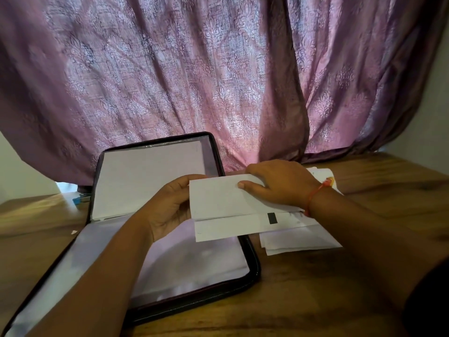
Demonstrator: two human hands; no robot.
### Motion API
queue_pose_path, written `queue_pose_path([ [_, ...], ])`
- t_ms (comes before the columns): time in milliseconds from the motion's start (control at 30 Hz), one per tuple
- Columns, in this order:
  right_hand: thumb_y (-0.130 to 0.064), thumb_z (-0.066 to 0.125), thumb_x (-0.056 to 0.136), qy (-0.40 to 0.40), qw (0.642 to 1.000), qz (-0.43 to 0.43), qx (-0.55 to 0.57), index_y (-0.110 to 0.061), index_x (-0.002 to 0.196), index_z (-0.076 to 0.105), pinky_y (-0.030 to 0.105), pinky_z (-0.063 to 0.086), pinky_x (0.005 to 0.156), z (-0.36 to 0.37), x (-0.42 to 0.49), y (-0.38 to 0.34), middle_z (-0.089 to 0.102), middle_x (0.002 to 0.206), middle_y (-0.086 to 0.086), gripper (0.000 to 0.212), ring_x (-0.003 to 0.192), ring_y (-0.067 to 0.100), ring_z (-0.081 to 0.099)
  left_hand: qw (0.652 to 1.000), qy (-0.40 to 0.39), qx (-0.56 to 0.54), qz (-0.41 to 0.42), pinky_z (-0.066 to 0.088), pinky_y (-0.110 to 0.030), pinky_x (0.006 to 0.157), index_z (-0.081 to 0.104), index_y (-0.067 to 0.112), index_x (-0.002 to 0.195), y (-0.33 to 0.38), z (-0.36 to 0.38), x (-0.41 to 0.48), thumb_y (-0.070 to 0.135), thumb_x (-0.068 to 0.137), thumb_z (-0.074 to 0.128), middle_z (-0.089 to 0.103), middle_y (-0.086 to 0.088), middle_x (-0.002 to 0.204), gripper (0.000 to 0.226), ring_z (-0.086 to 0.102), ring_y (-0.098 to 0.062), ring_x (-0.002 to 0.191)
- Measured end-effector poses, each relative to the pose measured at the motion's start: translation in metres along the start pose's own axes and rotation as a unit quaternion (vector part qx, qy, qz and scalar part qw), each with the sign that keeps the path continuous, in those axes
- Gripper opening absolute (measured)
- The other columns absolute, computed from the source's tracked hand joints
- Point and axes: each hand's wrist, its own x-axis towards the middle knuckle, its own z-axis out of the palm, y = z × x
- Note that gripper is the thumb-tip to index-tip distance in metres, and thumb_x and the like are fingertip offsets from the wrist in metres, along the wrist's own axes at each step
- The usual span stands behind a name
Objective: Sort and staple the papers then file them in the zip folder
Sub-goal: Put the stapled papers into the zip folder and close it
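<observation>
Both hands hold a small stack of white paper sheets [226,203] above the right edge of an open black zip folder with clear plastic sleeves [254,268], which lies on the brown wooden surface [303,300]. The left hand [167,210] has its grip curled round the stack's left edge; its fingertips are hidden behind the paper. The right hand [279,183] pinches the top right corner, thumb on the front, fingers folded over the upper edge. A red thread bracelet [315,193] circles the right wrist.

Under the right grip, more loose white sheets [298,242] lie on the surface, partly covered by the held stack and the forearm; one shows a dark rectangle, and any print is too faint to read. Beyond the left grip the folder's upright half holds a white page. Left of it, a small blue object [81,199] is mostly hidden behind the folder and cannot be identified. A purple patterned curtain [194,81] fills the background.
</observation>
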Motion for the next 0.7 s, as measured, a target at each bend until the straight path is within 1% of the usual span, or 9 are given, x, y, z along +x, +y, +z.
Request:
queue_pose_path([
  [67, -0.077, 0.023, 0.089, -0.016, 1.000, 0.014, 0.002, -0.035, 0.111, 0.057, 0.035, 0.053, 0.068, 0.002, -0.001, 0.005, 0.067, 0.095, -0.008, 0.058, 0.082, 0.015, 0.062, 0.999, 0.011, 0.030, -0.005, 0.063, -0.031, 0.075, 0.067, 0.006, 0.120, 0.000, -0.006, 0.001, 0.008, 0.101, 0.053, 0.074, -0.016, 0.112, 0.024, 0.073, -0.025, 0.097],
  [167, -0.078, 0.026, 0.088, -0.038, 0.998, 0.040, 0.001, -0.036, 0.112, 0.057, 0.034, 0.052, 0.068, 0.006, -0.003, 0.013, 0.068, 0.096, -0.007, 0.058, 0.084, 0.016, 0.062, 0.992, 0.037, 0.113, -0.030, 0.063, -0.033, 0.077, 0.067, 0.004, 0.118, 0.000, -0.015, 0.004, 0.006, 0.104, 0.050, 0.074, -0.017, 0.111, 0.022, 0.074, -0.027, 0.092],
  [200, -0.078, 0.027, 0.088, -0.044, 0.998, 0.049, -0.003, -0.037, 0.113, 0.057, 0.034, 0.053, 0.069, 0.008, -0.003, 0.016, 0.068, 0.098, -0.006, 0.057, 0.085, 0.016, 0.062, 0.983, 0.040, 0.176, -0.037, 0.062, -0.032, 0.077, 0.068, 0.007, 0.115, -0.002, -0.018, 0.005, 0.008, 0.104, 0.051, 0.074, -0.016, 0.109, 0.020, 0.073, -0.026, 0.088],
  [267, -0.078, 0.029, 0.088, -0.056, 0.996, 0.063, -0.008, -0.037, 0.116, 0.057, 0.036, 0.053, 0.072, 0.010, -0.004, 0.021, 0.068, 0.103, -0.005, 0.057, 0.089, 0.018, 0.062, 0.943, 0.024, 0.327, -0.048, 0.060, -0.034, 0.083, 0.070, 0.014, 0.109, -0.005, -0.023, 0.008, 0.016, 0.101, 0.059, 0.075, -0.012, 0.104, 0.014, 0.071, -0.026, 0.086],
  [300, -0.078, 0.029, 0.087, -0.060, 0.996, 0.070, -0.008, -0.037, 0.117, 0.057, 0.037, 0.054, 0.074, 0.011, -0.004, 0.024, 0.068, 0.105, -0.005, 0.058, 0.091, 0.018, 0.063, 0.922, 0.005, 0.383, -0.056, 0.058, -0.033, 0.085, 0.071, 0.017, 0.107, -0.007, -0.023, 0.008, 0.022, 0.098, 0.066, 0.075, -0.008, 0.100, 0.012, 0.069, -0.024, 0.085],
  [333, -0.079, 0.029, 0.087, -0.063, 0.995, 0.076, -0.010, -0.037, 0.119, 0.057, 0.038, 0.055, 0.076, 0.011, -0.004, 0.026, 0.068, 0.107, -0.005, 0.060, 0.094, 0.019, 0.063, 0.907, -0.014, 0.415, -0.063, 0.056, -0.030, 0.084, 0.071, 0.021, 0.106, -0.008, -0.023, 0.008, 0.029, 0.093, 0.072, 0.075, -0.004, 0.097, 0.016, 0.067, -0.021, 0.084],
  [433, -0.080, 0.027, 0.085, -0.074, 0.993, 0.089, -0.015, -0.037, 0.127, 0.056, 0.041, 0.055, 0.080, 0.014, -0.004, 0.031, 0.068, 0.115, -0.004, 0.067, 0.100, 0.020, 0.063, 0.886, -0.044, 0.457, -0.066, 0.048, -0.019, 0.081, 0.069, 0.026, 0.108, -0.010, -0.014, 0.006, 0.041, 0.079, 0.083, 0.069, 0.006, 0.101, 0.035, 0.063, -0.013, 0.091],
  [533, -0.081, 0.028, 0.085, -0.089, 0.991, 0.097, -0.016, -0.038, 0.132, 0.054, 0.042, 0.055, 0.083, 0.015, -0.004, 0.033, 0.067, 0.120, -0.004, 0.069, 0.105, 0.021, 0.062, 0.857, -0.066, 0.508, -0.061, 0.045, -0.019, 0.078, 0.065, 0.029, 0.106, -0.013, -0.008, 0.007, 0.044, 0.076, 0.085, 0.063, 0.007, 0.111, 0.039, 0.059, -0.011, 0.097],
  [700, -0.079, 0.033, 0.086, -0.105, 0.986, 0.129, -0.006, -0.038, 0.133, 0.054, 0.042, 0.054, 0.086, 0.013, -0.005, 0.036, 0.065, 0.123, -0.002, 0.066, 0.107, 0.022, 0.061, 0.854, -0.067, 0.511, -0.063, 0.044, -0.021, 0.078, 0.066, 0.028, 0.101, -0.014, -0.011, 0.010, 0.041, 0.075, 0.086, 0.062, 0.004, 0.105, 0.036, 0.056, -0.012, 0.092],
])
